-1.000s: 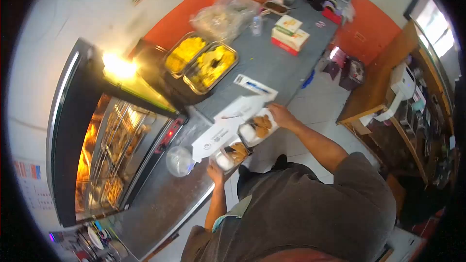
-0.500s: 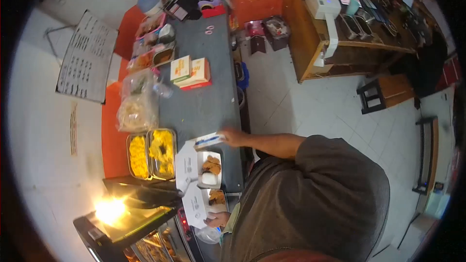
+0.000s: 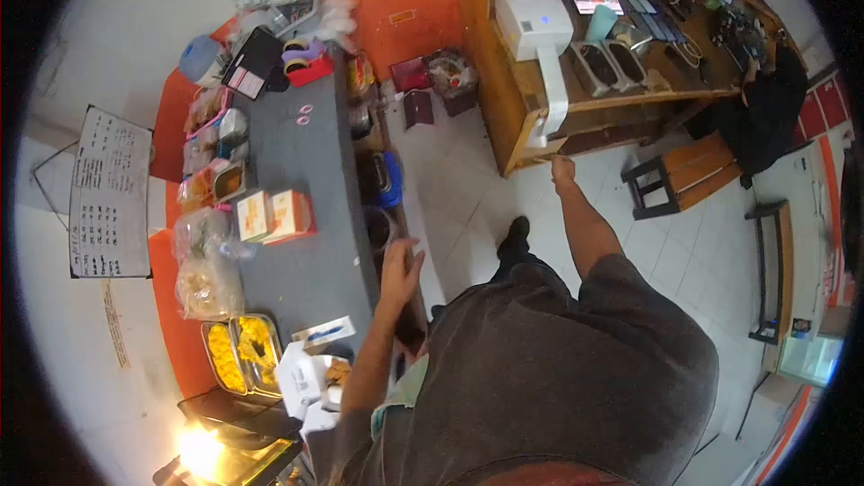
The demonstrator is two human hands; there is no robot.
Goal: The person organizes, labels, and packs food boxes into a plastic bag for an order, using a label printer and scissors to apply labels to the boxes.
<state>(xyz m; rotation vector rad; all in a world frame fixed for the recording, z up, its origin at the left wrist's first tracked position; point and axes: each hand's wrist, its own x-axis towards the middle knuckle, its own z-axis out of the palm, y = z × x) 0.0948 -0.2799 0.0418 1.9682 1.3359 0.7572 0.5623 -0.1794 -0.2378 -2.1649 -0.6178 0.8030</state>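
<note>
My left hand (image 3: 400, 274) is raised beside the grey table's edge (image 3: 367, 283), fingers apart and holding nothing. Further right, my right hand (image 3: 564, 173) reaches out over the floor near the wooden desk's lower corner. Its fingers are closed, and whatever they hold, if anything, is too small to make out. Left of my left forearm, an open white box (image 3: 301, 378) with fried food (image 3: 337, 371) stands on the table, partly hidden. A white strip with a blue mark (image 3: 324, 333) lies just above it. Paper (image 3: 552, 94) hangs from a white printer (image 3: 534, 22) above my right hand.
Two trays of yellow food (image 3: 241, 355), plastic bags (image 3: 207, 288) and stacked boxes (image 3: 286, 214) line the table. A wooden stool (image 3: 688, 171) stands at the right, by a person in black (image 3: 776, 112). A bright lamp (image 3: 201, 452) glows at lower left.
My left hand has come off the lower white box and risen beside the table. My right hand has left the white strip and swung right toward the desk. The view has turned and shifted right.
</note>
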